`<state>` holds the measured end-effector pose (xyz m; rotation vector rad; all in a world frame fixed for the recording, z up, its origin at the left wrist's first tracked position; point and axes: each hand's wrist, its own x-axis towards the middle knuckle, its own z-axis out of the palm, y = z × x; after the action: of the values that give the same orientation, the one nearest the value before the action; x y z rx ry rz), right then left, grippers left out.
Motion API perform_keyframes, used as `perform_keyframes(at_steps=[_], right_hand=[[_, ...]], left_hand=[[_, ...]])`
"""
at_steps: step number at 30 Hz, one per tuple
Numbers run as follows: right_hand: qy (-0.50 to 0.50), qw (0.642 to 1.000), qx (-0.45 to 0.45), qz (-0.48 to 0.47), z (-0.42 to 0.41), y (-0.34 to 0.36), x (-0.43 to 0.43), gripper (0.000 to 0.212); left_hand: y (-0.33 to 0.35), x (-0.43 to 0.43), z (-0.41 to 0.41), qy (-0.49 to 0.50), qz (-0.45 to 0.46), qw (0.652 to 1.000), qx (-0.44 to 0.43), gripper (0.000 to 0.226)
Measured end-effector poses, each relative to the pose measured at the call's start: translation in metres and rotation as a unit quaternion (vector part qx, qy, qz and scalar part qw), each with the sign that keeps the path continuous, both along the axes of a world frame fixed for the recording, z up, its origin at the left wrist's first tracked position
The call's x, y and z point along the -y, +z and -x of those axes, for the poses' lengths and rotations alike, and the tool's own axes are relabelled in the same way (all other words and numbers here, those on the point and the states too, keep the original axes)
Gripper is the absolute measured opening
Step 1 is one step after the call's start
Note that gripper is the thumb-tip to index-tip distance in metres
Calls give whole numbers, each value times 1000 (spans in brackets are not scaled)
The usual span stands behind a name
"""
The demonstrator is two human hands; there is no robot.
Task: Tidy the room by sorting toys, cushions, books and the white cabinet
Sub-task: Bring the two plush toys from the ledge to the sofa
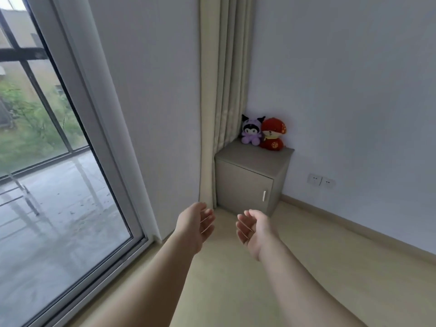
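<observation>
Both arms are reaching out at lower centre of the frame. The left hand (195, 224) and right hand (253, 228) are facing palm to palm, fingers loosely curled and apart, gripping nothing. The white cabinet (245, 182) is standing right of centre, tucked into the corner beside the curtain (221, 90), door closed. The purple plush toy (251, 133) and red plush toy (272, 135) are sitting side by side on its top near the wall (probably propped there to stay upright). I am judging the palms are shaping for a two-handed pick.
</observation>
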<state>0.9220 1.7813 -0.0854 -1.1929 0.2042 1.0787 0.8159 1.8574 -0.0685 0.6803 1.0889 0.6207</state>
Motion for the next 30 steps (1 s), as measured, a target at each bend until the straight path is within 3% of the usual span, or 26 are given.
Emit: perform_keyframes(at_steps=[13, 24, 30], right_hand=[[-51, 999, -6, 15, -269, -34, -173, 21], [-130, 991, -35, -10, -485, -19, -313, 16], [-109, 994, -21, 0, -618, -34, -388, 12]], left_hand=[[-37, -207, -282, -44, 26, 999, -6, 16], [-32, -357, -509, -120, -17, 991, -57, 6], [-50, -429, -630, -119, -48, 990, -64, 7]])
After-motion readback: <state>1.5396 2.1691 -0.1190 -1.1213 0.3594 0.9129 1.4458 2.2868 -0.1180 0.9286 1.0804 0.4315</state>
